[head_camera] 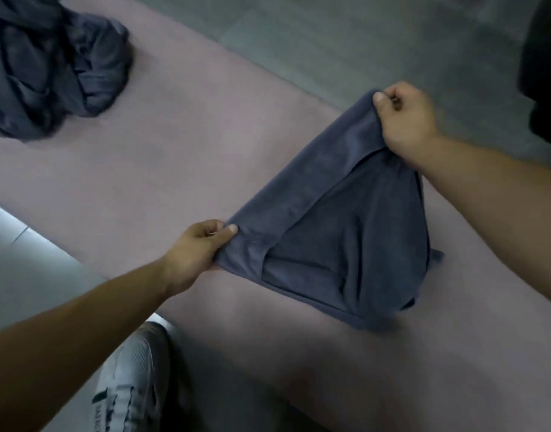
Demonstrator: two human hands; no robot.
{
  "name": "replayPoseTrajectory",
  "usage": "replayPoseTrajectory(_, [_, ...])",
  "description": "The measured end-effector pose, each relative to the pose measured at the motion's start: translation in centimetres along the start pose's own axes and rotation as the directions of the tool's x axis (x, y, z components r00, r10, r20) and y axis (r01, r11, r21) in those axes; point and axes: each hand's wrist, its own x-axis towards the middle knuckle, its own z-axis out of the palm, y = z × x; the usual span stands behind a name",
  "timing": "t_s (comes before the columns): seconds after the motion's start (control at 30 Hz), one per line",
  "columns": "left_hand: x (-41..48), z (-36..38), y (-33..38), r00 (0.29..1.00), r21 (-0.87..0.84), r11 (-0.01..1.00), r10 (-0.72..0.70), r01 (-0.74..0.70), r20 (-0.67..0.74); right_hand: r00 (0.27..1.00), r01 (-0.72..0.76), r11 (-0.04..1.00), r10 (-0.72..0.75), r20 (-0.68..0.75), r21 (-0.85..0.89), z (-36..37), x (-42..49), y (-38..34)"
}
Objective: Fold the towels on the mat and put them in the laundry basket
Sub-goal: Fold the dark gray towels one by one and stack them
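Note:
A dark blue-grey towel (339,232) lies partly folded on the pink mat (180,157), its upper edge lifted off the mat. My left hand (199,247) pinches the towel's near-left corner between thumb and fingers. My right hand (405,120) grips the far-right corner, fingers curled round the cloth. The edge between the two hands is pulled taut, and the rest of the towel sags onto the mat below it. A heap of several crumpled dark towels (50,63) sits at the mat's far left end. No laundry basket is recognisable in view.
Grey floor (346,35) borders the mat on the far side. A dark object (545,73) stands at the right edge, cut off by the frame. My white shoe (134,381) rests on the pale floor at the mat's near edge.

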Motion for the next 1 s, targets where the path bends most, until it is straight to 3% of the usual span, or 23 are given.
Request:
replayPoseTrajectory(0.1, [1.9,-3.5,0.2,0.979,-0.027,0.999,0.037,-0.043,-0.203,0.999,-0.032,0.999,0.033,0.020,-0.042,4.9,2.0,-1.0])
replayPoseTrajectory(0.2, [4.2,-6.7,0.5,0.945,0.186,0.981,0.106,-0.048,-0.311,0.999,-0.035,0.996,0.036,0.002,-0.087,9.9,4.6,-3.0])
replayPoseTrajectory(0.3, [6.3,-10.2,1.4,0.898,0.248,0.969,0.125,-0.019,-0.422,0.999,-0.041,0.990,0.042,0.000,-0.137,14.3,7.1,-4.8])
replayPoseTrajectory(0.37, [7.2,-12.8,2.1,0.882,0.346,0.938,0.144,0.023,-0.448,0.999,-0.027,0.987,0.030,0.020,-0.157,17.0,8.6,-6.0])
replayPoseTrajectory(0.5, [7.1,-16.5,2.0,0.865,0.628,0.769,0.231,0.118,-0.445,0.993,0.002,0.983,0.020,0.118,-0.184,22.1,10.9,-8.9])
replayPoseTrajectory(0.63, [7.8,-18.0,1.4,0.824,0.733,0.669,0.340,0.127,-0.453,0.952,0.018,0.968,0.060,0.299,-0.251,26.3,11.7,-9.5])
replayPoseTrajectory(0.73, [8.9,-17.5,1.5,0.818,0.811,0.584,0.449,0.037,-0.360,0.923,0.071,0.948,0.056,0.380,-0.312,26.4,10.5,-8.5])
replayPoseTrajectory(0.83, [10.3,-15.6,2.2,0.796,0.874,0.463,0.579,-0.145,-0.175,0.947,0.040,0.949,0.064,0.314,-0.313,23.9,8.7,-7.0])
replayPoseTrajectory(0.9, [11.5,-13.9,3.2,0.796,0.881,0.388,0.604,-0.270,-0.022,0.953,-0.040,0.938,0.140,0.268,-0.345,21.1,7.5,-5.3])
replayPoseTrajectory(1.0, [13.8,-10.7,5.3,0.795,0.851,0.339,0.591,-0.401,0.139,0.895,-0.166,0.874,0.328,0.301,-0.457,16.1,5.3,-2.6])
